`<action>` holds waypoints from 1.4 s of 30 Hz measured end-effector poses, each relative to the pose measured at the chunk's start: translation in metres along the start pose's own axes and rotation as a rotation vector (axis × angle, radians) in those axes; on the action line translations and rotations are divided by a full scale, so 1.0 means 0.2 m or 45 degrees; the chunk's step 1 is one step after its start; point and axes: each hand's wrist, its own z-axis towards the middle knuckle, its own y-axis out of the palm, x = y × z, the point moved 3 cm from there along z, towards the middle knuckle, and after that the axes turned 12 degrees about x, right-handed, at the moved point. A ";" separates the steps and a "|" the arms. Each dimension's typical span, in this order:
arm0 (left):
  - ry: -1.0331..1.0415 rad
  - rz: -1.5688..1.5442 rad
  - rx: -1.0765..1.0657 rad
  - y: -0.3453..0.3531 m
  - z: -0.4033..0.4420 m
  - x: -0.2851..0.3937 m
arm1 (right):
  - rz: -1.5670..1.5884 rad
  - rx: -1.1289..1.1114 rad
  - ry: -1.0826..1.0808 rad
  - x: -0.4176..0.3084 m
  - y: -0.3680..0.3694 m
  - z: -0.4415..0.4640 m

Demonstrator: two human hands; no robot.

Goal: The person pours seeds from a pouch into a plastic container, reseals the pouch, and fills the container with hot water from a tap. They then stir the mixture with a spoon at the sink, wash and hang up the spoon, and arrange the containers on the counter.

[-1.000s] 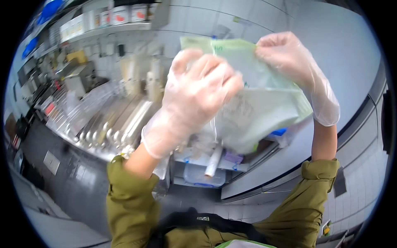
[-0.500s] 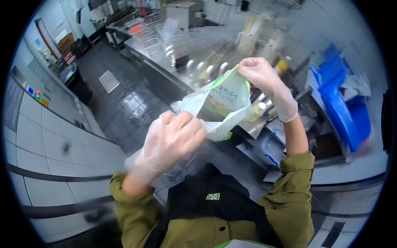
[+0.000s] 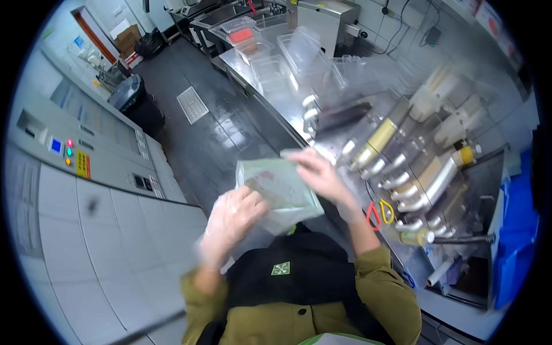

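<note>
A pale green-and-white plastic pouch (image 3: 278, 188) is held in front of the black apron, above the floor. My left hand (image 3: 233, 221), in a clear glove, is closed on the pouch's left edge, fingers curled in. At the upper right rim is my gloved right hand (image 3: 323, 179), its thumb and fingers pinching the edge near the top corner; slight blur softens the fingertips. Dim reddish and green print shows on the pouch's face. Its contents, if any, cannot be made out.
A steel counter (image 3: 276, 109) on the right carries clear plastic containers (image 3: 302, 49), a row of metal-handled tools (image 3: 397, 181) and red-and-yellow-handled scissors (image 3: 379, 214). Blue plastic (image 3: 514, 236) stands far right. A control panel (image 3: 63, 146) lines the left, with a black bin (image 3: 138, 106) beyond.
Both hands have come down and nearer the apron with the pouch. My right hand has dropped from high on the right to the pouch's rim. The view has turned toward the counter.
</note>
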 end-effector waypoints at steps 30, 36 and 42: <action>-0.658 -2.420 -0.692 1.75 0.90 -2.16 | -1.076 0.971 0.320 0.23 0.25 1.74; -0.736 -2.585 -1.433 1.86 0.89 -1.95 | -1.179 0.796 0.584 0.38 0.17 2.06; -1.154 -2.687 -1.856 1.76 0.92 -1.97 | -1.059 0.635 0.943 0.58 0.08 2.23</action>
